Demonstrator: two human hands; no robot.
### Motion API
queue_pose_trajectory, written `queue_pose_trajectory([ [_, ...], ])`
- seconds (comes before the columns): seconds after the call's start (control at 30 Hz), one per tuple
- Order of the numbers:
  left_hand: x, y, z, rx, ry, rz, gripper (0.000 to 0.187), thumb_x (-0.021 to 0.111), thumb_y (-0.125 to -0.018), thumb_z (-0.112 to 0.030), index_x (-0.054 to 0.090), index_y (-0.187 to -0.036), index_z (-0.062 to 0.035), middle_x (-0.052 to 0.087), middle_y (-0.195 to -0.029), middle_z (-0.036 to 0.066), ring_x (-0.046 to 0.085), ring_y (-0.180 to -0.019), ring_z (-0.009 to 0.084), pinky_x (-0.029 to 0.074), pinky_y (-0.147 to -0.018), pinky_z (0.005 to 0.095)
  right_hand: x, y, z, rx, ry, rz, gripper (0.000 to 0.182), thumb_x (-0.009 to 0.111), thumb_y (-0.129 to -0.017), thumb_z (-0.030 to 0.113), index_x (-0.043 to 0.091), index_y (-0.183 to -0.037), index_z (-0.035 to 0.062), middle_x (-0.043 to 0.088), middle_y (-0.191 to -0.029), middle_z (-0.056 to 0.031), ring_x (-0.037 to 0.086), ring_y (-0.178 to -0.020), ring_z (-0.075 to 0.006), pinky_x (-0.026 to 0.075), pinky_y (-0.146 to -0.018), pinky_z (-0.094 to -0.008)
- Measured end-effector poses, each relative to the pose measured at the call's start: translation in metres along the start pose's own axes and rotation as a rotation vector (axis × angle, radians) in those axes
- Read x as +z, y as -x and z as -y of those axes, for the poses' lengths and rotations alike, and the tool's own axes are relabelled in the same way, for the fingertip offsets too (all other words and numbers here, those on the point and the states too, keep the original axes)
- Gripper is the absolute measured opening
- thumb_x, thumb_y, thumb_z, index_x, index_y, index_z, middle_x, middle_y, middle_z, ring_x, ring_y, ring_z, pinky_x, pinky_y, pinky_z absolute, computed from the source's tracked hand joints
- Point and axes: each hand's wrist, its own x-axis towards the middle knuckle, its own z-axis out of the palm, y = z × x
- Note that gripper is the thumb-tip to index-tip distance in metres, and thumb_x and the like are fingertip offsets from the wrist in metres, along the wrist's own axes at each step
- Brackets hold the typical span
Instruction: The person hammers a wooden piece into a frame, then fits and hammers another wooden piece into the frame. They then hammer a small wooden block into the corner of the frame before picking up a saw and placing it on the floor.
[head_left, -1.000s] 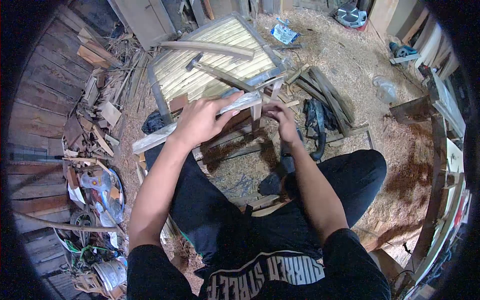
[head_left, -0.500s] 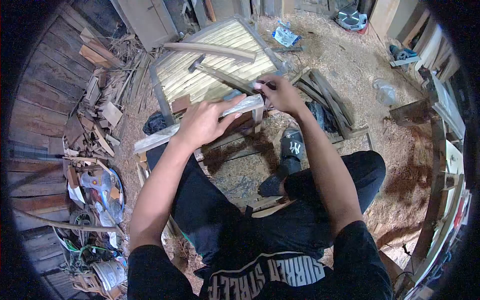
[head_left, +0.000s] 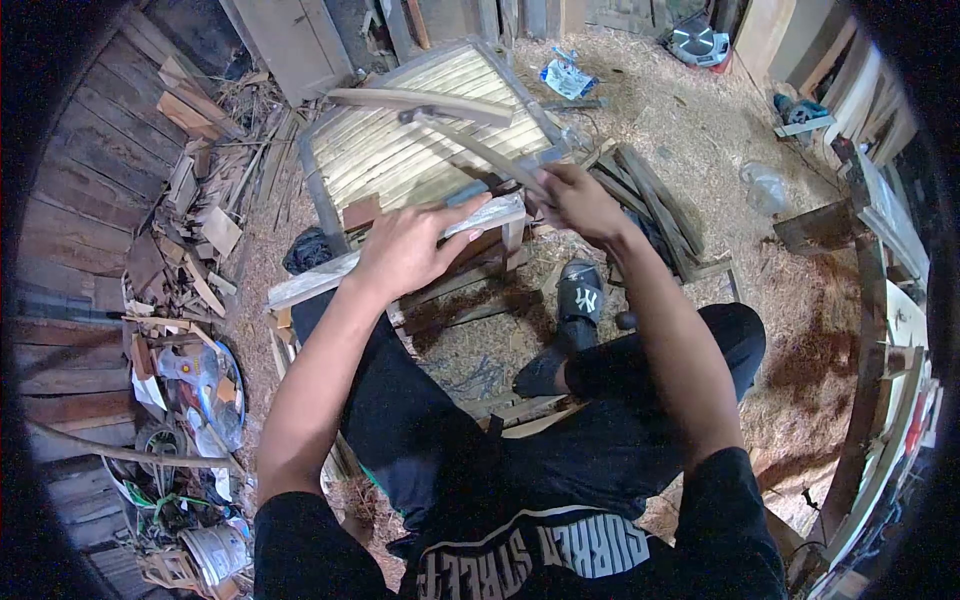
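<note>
My left hand [head_left: 398, 248] is wrapped over a pale, rough wooden strip [head_left: 318, 277], its thumb and fingers on either side near the far end. That strip lies slantwise above my left thigh, on a short wooden upright [head_left: 513, 236]. My right hand [head_left: 588, 207] is closed round the handle end of a hammer [head_left: 478, 148]. The hammer is slightly blurred, its head pointing away to the upper left above a slatted panel. A small brown wood block [head_left: 361, 210] lies beyond my left hand.
The slatted panel [head_left: 375, 150] lies ahead with a loose batten [head_left: 425, 101] across it. Dark boards [head_left: 655, 200] are stacked at the right. Wood scraps [head_left: 195, 205] pile up at the left. A circular saw [head_left: 698, 43] sits at the back. Shavings cover the floor.
The hammer has lifted and shifted to the right, its handle now in my right hand's closed grip. That hand has moved a little right and nearer. My left hand and the strip stay put.
</note>
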Motion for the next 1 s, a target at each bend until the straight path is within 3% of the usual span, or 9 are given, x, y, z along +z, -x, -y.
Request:
queue_pose_trajectory([
  [0.17, 0.003, 0.004, -0.005, -0.017, -0.069, -0.046, 0.041, 0.059, -0.103, -0.042, 0.061, -0.143, -0.0355, 0.077, -0.097, 0.015, 0.074, -0.087, 0.037, 0.06, -0.078, 0.0495, -0.035, 0.046, 0.016, -0.004, 0.232, 0.069, 0.036, 0.051, -0.11, 0.026, 0.061, -0.13, -0.0011, 0.061, -0.085, -0.0005, 0.053, -0.064, -0.0094, 0.045, -0.058, -0.0262],
  [0.23, 0.0, 0.005, -0.006, -0.022, -0.073, -0.056, 0.04, 0.056, -0.104, -0.044, 0.062, -0.142, -0.0362, 0.076, -0.092, 0.015, 0.074, -0.082, 0.0376, 0.06, -0.074, 0.0508, -0.044, 0.07, 0.007, -0.086, -0.15, 0.053, 0.034, 0.051, -0.11, 0.027, 0.061, -0.127, -0.0003, 0.055, -0.08, 0.0016, 0.047, -0.06, -0.0093, 0.041, -0.056, -0.0252],
  [0.37, 0.006, 0.004, 0.0, -0.002, -0.06, -0.072, 0.038, 0.056, -0.105, -0.044, 0.064, -0.141, -0.0349, 0.076, -0.087, 0.015, 0.073, -0.079, 0.0383, 0.06, -0.072, 0.0507, -0.06, 0.119, 0.014, -0.069, -0.401, 0.05, 0.033, 0.054, -0.109, 0.032, 0.061, -0.123, 0.002, 0.05, -0.078, 0.0033, 0.045, -0.061, -0.0085, 0.037, -0.055, -0.0241],
  [0.43, 0.002, 0.002, -0.004, -0.019, -0.033, -0.074, 0.037, 0.056, -0.104, -0.044, 0.066, -0.139, -0.0332, 0.075, -0.083, 0.017, 0.073, -0.078, 0.0392, 0.059, -0.072, 0.0513, -0.08, 0.14, 0.021, 0.189, -0.319, 0.003, 0.035, 0.055, -0.109, 0.036, 0.062, -0.119, 0.0029, 0.048, -0.077, 0.0024, 0.045, -0.064, -0.0091, 0.037, -0.057, -0.0237],
  [0.6, 0.007, 0.0, 0.0, -0.014, -0.027, -0.099, 0.036, 0.056, -0.104, -0.044, 0.068, -0.136, -0.0326, 0.074, -0.082, 0.019, 0.073, -0.077, 0.0398, 0.059, -0.072, 0.051, -0.084, 0.163, -0.001, 0.179, 0.037, -0.013, 0.033, 0.048, -0.111, 0.039, 0.061, -0.119, 0.01, 0.041, -0.066, 0.0053, 0.035, -0.05, -0.006, 0.029, -0.045, -0.0236],
  [0.67, 0.007, -0.001, -0.001, -0.003, -0.021, -0.113, 0.036, 0.057, -0.104, -0.044, 0.068, -0.136, -0.0326, 0.074, -0.081, 0.02, 0.073, -0.077, 0.0399, 0.059, -0.072, 0.051, -0.093, 0.167, -0.017, 0.167, 0.226, -0.017, 0.035, 0.052, -0.111, 0.038, 0.064, -0.118, 0.0063, 0.054, -0.086, 0.0014, 0.049, -0.075, -0.0067, 0.045, -0.066, -0.026],
  [0.7, 0.003, -0.001, -0.004, -0.045, -0.01, -0.052, 0.037, 0.057, -0.104, -0.042, 0.065, -0.139, -0.0356, 0.074, -0.086, 0.021, 0.072, -0.08, 0.0412, 0.058, -0.075, 0.0514, -0.087, 0.17, -0.021, 0.287, 0.005, -0.078, 0.029, 0.054, -0.111, 0.032, 0.062, -0.118, 0.0058, 0.055, -0.09, 0.0012, 0.052, -0.081, -0.0078, 0.048, -0.072, -0.0269],
  [0.87, -0.01, -0.001, -0.015, -0.157, -0.014, 0.093, 0.038, 0.058, -0.104, -0.039, 0.063, -0.141, -0.0383, 0.075, -0.1, 0.022, 0.072, -0.087, 0.0417, 0.058, -0.081, 0.0508, -0.069, 0.177, -0.019, 0.173, -0.052, 0.026, 0.021, 0.057, -0.109, 0.021, 0.055, -0.122, 0.0052, 0.06, -0.095, -0.0022, 0.058, -0.083, -0.0102, 0.05, -0.077, -0.0277],
  [1.0, 0.0, -0.004, -0.003, -0.153, 0.04, 0.067, 0.038, 0.058, -0.104, -0.039, 0.063, -0.141, -0.0396, 0.074, -0.113, 0.02, 0.072, -0.096, 0.0417, 0.056, -0.088, 0.0497, -0.066, 0.18, 0.006, 0.013, 0.278, -0.042, 0.027, 0.058, -0.106, 0.009, 0.053, -0.132, 0.004, 0.063, -0.097, -0.0075, 0.064, -0.084, -0.0152, 0.052, -0.077, -0.031],
])
